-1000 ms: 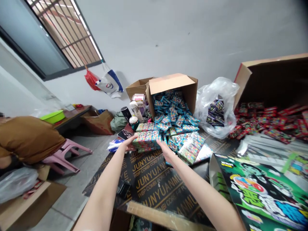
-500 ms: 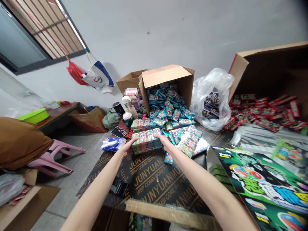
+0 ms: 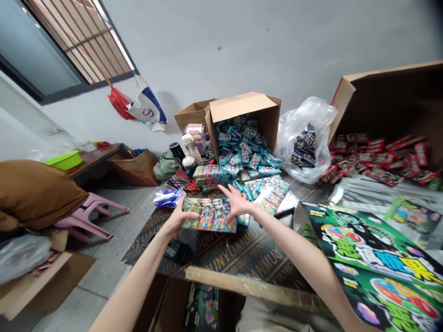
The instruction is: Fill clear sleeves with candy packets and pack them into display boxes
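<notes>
A stack of colourful printed packs lies on the black lettered board, its patterned top tilted toward me. At its left end, my left hand grips the stack, thumb over the front. My right hand is at the right end with its fingers spread, the thumb against the packs and the forefinger raised. Directly behind is a second stack of packs. Loose strips of packs lie to the right of my right hand.
An open carton spills blue packets. Right of it are a clear plastic bag with dark packets, red packets and green printed card sheets. A person in brown is at the left by a pink stool.
The stack has turned so its printed face shows toward me. My right hand's fingers have opened and spread. The camera view has shifted slightly left.
</notes>
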Action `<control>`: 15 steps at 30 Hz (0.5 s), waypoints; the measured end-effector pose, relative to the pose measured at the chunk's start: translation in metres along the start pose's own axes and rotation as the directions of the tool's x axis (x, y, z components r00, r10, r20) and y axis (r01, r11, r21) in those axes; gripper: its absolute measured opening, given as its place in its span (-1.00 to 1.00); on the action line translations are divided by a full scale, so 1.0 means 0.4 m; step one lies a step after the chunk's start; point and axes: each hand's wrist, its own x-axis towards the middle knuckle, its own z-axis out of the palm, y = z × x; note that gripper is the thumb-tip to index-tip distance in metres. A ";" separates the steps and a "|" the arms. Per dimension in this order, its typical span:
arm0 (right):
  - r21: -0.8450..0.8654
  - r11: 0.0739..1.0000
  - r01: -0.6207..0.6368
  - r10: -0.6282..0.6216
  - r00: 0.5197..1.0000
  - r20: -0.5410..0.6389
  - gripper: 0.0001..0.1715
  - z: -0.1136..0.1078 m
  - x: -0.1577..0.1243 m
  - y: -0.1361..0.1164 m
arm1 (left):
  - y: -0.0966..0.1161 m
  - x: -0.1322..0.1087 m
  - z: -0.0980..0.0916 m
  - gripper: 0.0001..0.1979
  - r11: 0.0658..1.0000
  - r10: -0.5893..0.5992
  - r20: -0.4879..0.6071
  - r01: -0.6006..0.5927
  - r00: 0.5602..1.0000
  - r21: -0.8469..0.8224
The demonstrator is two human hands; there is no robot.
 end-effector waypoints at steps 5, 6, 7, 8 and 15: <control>-0.260 0.934 0.245 -0.172 0.946 0.274 0.53 0.035 -0.023 -0.052 | 0.001 -0.056 0.015 0.16 0.952 0.197 0.083 -0.211 0.977 0.222; -0.280 0.928 0.244 -0.175 0.952 0.251 0.54 0.046 -0.040 -0.059 | 0.001 -0.067 0.014 0.19 0.951 0.197 0.118 -0.219 0.973 0.220; -0.296 0.924 0.241 -0.178 0.958 0.224 0.54 0.057 -0.063 -0.064 | -0.001 -0.079 0.014 0.21 0.952 0.195 0.156 -0.225 0.968 0.210; -0.310 0.920 0.240 -0.183 0.963 0.200 0.53 0.066 -0.091 -0.068 | -0.005 -0.093 0.014 0.23 0.952 0.195 0.193 -0.233 0.962 0.198; -0.612 0.768 0.188 -0.184 0.980 0.070 0.52 0.075 -0.266 -0.054 | -0.152 -0.159 0.094 0.31 0.961 0.130 0.352 -0.205 0.927 0.187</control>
